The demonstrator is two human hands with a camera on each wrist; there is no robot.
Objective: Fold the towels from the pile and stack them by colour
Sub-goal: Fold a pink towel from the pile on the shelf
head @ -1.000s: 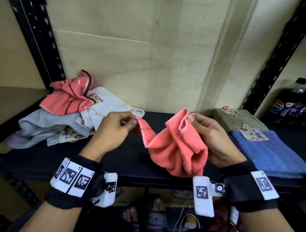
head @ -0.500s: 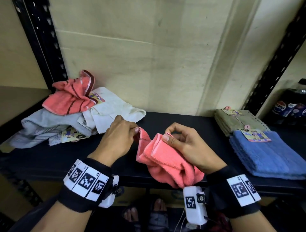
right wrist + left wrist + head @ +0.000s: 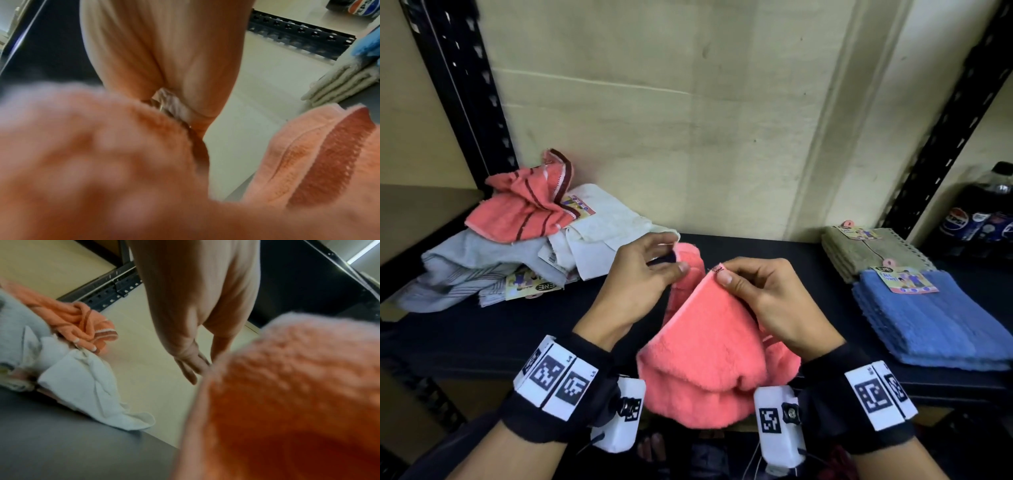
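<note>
We pinch the pink towel (image 3: 709,349) by two corners, left hand (image 3: 635,286) and right hand (image 3: 767,298), and must next spread it flat for folding.

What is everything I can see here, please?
held towel: one, coral, between the hands
striped towel: one, coral, atop the pile, left
white towel: one, in the pile
grey towels: count unclear, pile's base
olive towels: folded stack, right rear
blue towels: folded stack, right front
bottle: one, dark, far right
shelf: one, black
left hand: pinches towel edge
right hand: pinches towel corner
</note>
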